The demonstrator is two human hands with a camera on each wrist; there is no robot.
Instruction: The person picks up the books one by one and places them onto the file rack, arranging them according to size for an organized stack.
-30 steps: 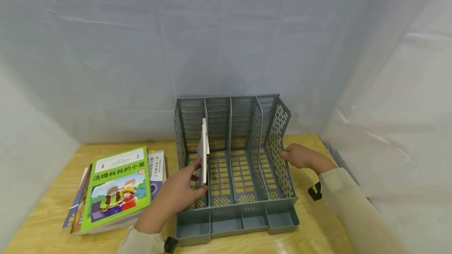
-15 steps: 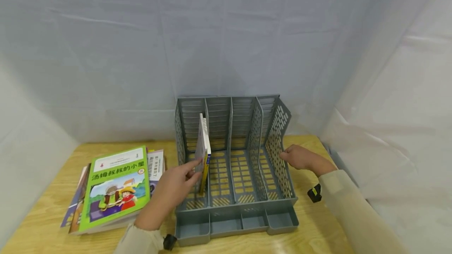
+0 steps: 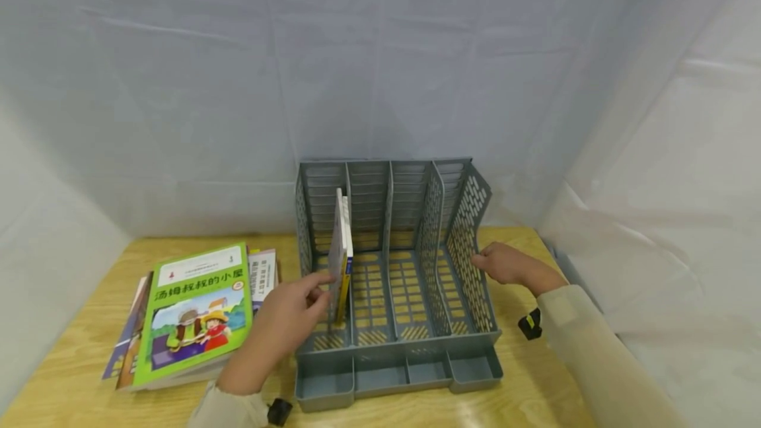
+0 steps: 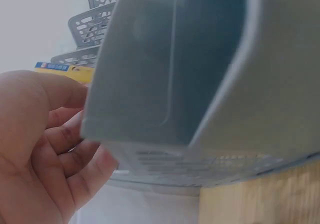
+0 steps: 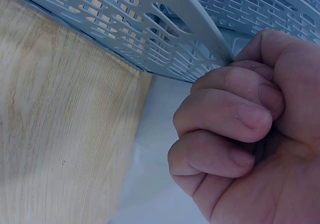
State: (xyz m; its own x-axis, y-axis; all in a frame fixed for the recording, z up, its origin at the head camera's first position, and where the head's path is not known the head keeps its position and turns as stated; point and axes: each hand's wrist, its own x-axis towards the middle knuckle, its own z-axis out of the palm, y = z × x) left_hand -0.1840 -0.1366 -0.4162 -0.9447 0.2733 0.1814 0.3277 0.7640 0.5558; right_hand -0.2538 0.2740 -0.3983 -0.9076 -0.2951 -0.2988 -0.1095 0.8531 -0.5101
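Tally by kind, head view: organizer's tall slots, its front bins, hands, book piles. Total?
Tall slots: 4
Front bins: 4
Hands (left hand, right hand): 2
Book pile: 1
Total: 11

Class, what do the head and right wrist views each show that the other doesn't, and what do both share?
Head view only: the left hand, the pile of books and the book in the rack.
Right wrist view only: the fingernails of the right hand.
Both: the right hand gripping the rack's side, and the wooden table.
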